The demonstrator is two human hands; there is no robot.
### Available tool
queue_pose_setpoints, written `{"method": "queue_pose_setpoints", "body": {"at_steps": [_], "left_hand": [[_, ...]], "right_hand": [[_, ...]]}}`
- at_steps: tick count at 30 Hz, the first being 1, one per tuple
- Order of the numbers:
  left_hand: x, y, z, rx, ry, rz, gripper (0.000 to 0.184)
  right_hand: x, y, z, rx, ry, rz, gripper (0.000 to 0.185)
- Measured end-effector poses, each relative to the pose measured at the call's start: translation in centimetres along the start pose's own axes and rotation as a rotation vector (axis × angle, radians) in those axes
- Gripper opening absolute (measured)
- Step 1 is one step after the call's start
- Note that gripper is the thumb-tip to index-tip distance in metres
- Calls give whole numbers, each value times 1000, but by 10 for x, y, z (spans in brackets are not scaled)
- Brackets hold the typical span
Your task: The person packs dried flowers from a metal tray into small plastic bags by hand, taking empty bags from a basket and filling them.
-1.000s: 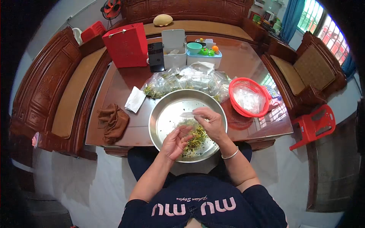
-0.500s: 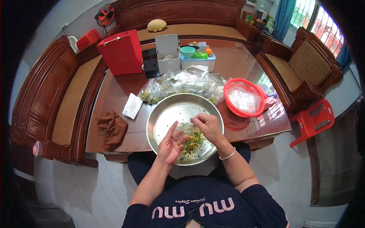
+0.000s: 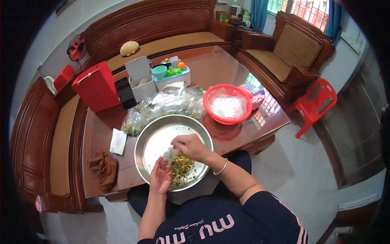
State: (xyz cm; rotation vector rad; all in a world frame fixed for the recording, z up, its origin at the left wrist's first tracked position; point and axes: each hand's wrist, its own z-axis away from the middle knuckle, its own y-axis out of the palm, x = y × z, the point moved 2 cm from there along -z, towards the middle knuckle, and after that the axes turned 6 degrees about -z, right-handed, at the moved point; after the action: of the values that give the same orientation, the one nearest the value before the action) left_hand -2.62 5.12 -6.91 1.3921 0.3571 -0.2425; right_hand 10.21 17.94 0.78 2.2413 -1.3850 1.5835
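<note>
A wide round metal pan (image 3: 140,152) stands at the table's front edge, holding a loose heap of dried yellow-green herbs (image 3: 183,167) with dark bits. Above the pan, a small clear plastic bag (image 3: 170,153) is between my hands. My right hand (image 3: 190,147), wearing a bangle, pinches the upper part of this bag. Lower down, my left hand (image 3: 161,178) has its fingers upright and drawn together at the bag's lower side. Its exact hold is hard to make out.
Behind the pan lie filled clear bags (image 3: 162,107) of herbs. A red basket (image 3: 206,101) of clear plastic bags stands right of them. Napkins (image 3: 118,141) and a brown cloth (image 3: 103,171) lie left. Farther back are a red gift bag (image 3: 96,87), a phone (image 3: 126,93) and storage boxes (image 3: 172,79).
The view has turned right, so the table and pan appear farther left and lower. My left fingers, spread before, are now closer together at the small bag. My right hand still pinches.
</note>
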Motion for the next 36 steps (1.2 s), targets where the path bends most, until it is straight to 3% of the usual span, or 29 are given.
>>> {"method": "queue_pose_setpoints", "body": {"at_steps": [2,5,7,12,13,17,18,22,27,29,32,36], "left_hand": [[-2,5,5,-67,9,-79,24],[-11,14,16,-141,79,-219,23],[-18,15,22,-221,151,-358,21],[-28,-1,32,-390,305,-759,18],[-28,-2,33,-393,310,-754,18],[-27,-2,37,-445,405,-1156,16],[-27,-4,38,-453,406,-1154,16],[-27,-13,40,-486,693,-1715,16],[-24,-10,37,-429,906,-2045,20],[-23,-10,37,-434,889,-2043,20],[-23,-9,37,-446,844,-2047,20],[-23,-9,36,-443,824,-2085,20]], "right_hand": [[-9,-19,-2,-210,346,-403,12],[-13,-72,-1,-448,433,-502,14],[-22,-107,2,-659,337,-622,13],[-86,-176,15,-947,335,-306,14],[-81,-180,16,-939,333,-307,14],[-62,-188,23,-785,741,29,19],[-69,-189,26,-777,743,28,19],[-91,-187,30,-988,206,1141,31],[-60,-161,9,-810,88,714,30],[-59,-144,-7,-663,93,481,24],[-62,-126,-32,-477,-13,475,17],[-75,-111,-64,-318,81,439,15]]}}
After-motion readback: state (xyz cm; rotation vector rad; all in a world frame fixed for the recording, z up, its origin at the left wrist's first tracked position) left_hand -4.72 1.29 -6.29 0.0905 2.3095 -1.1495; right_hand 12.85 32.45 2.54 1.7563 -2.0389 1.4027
